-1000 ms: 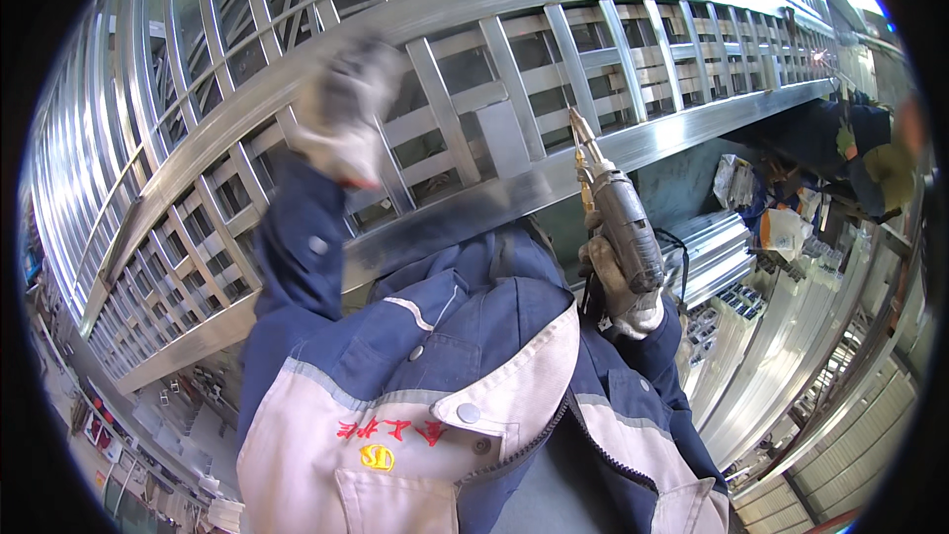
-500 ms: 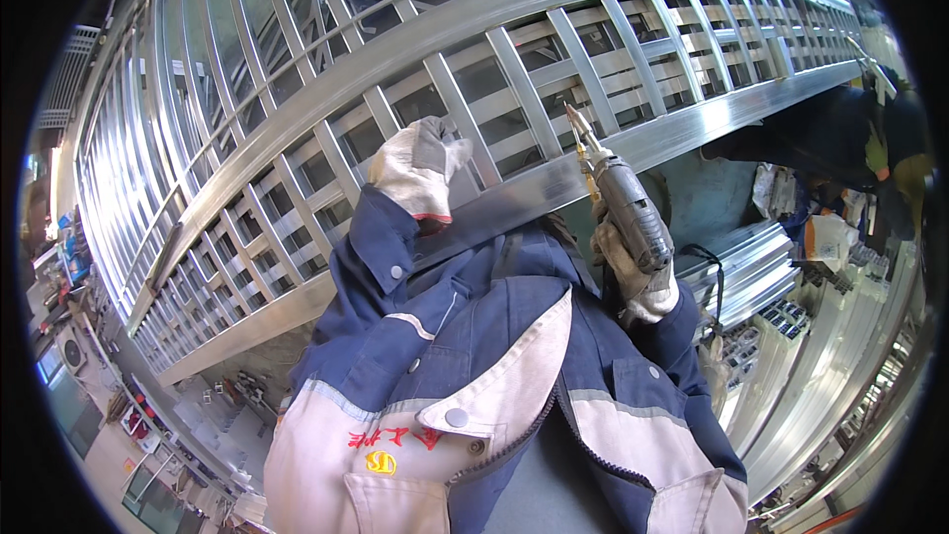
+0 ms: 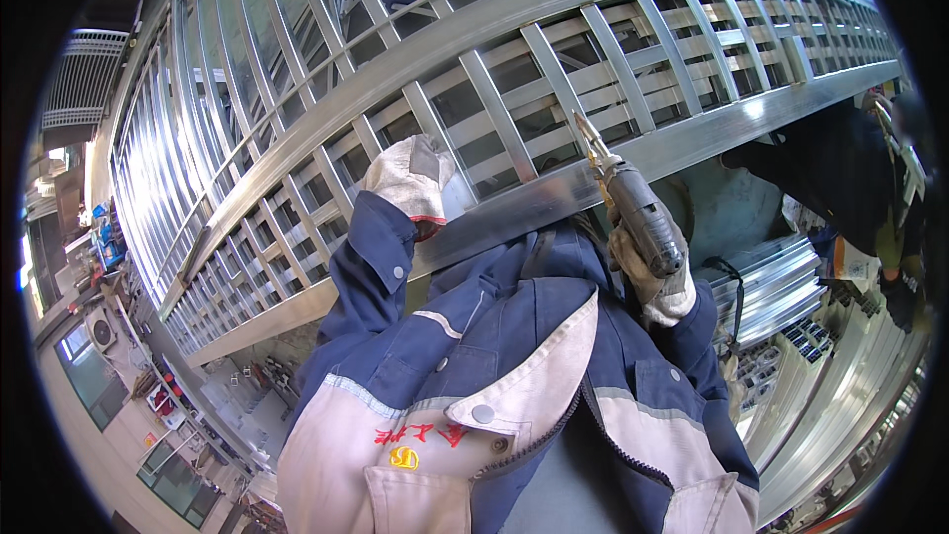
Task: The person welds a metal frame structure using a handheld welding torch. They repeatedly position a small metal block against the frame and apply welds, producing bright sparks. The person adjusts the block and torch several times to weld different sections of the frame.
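A long silvery metal lattice frame [image 3: 554, 193] stretches across in front of me, with crossing slats between its rails. At its near rail, my left hand [image 3: 407, 178], in a white and grey work glove, is closed with fingers curled over beside a slat. Anything inside those fingers is hidden. My right hand [image 3: 647, 282], gloved too, is wrapped round a grey power drill [image 3: 643, 215]. The drill has a long slim bit pointing away from me, over the near rail and slats. Its handle is mostly covered by my glove.
A person in dark clothes [image 3: 830, 163] is at the far right, beside the frame's end. Shiny metal profiles [image 3: 771, 282] lie stacked to my right. Long pale bars [image 3: 840, 386] run behind them. An outdoor fan unit [image 3: 100, 330] stands at the far left.
The view has shifted, so the frame and stacks sit further right. My left hand has turned, with its fingers less visible. My right hand keeps its grip on the drill.
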Demonstrator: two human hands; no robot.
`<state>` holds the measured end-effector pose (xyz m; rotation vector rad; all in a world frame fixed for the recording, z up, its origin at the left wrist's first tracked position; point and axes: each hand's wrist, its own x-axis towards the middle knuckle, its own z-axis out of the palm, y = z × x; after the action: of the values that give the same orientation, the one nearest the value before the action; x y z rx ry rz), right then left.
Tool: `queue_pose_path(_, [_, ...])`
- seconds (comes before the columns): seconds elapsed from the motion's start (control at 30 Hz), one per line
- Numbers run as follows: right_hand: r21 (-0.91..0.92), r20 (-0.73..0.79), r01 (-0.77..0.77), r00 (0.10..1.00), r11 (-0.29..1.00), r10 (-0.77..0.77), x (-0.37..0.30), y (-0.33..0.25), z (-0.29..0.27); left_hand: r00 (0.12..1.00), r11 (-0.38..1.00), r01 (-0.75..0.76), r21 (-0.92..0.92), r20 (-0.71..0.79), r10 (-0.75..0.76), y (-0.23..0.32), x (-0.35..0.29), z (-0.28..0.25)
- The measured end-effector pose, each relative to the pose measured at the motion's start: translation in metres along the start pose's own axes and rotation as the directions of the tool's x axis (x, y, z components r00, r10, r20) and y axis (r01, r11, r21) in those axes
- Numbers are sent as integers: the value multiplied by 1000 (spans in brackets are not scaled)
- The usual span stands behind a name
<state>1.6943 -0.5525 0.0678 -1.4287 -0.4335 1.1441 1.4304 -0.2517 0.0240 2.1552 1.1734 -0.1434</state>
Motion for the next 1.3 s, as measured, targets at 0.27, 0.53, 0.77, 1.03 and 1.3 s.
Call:
queue_pose_path(0.27, [-44, 76, 20, 997, 999, -16, -3, 12, 5, 992, 757, 124, -641, 52, -118, -20, -13, 6])
queue_pose_path(0.53, [-16, 72, -32, 997, 999, 33, 0, 22, 25, 783, 546, 542, -639, 148, -605, -193, -154, -56])
queue_pose_path(0.77, [-212, 63, -38, 997, 977, 53, 5, 19, 10, 958, 369, 188, -910, 86, -275, -104, -96, -37])
queue_pose_path(1.03, [-90, -61, 77, 995, 993, -83, 0, 5, -7, 960, 688, 96, -719, 249, 126, 40, 50, -14])
queue_pose_path(1.3, [-88, -74, 98, 992, 991, -105, 1, 11, -42, 905, 855, 191, -483, 424, 37, 89, 140, 37])
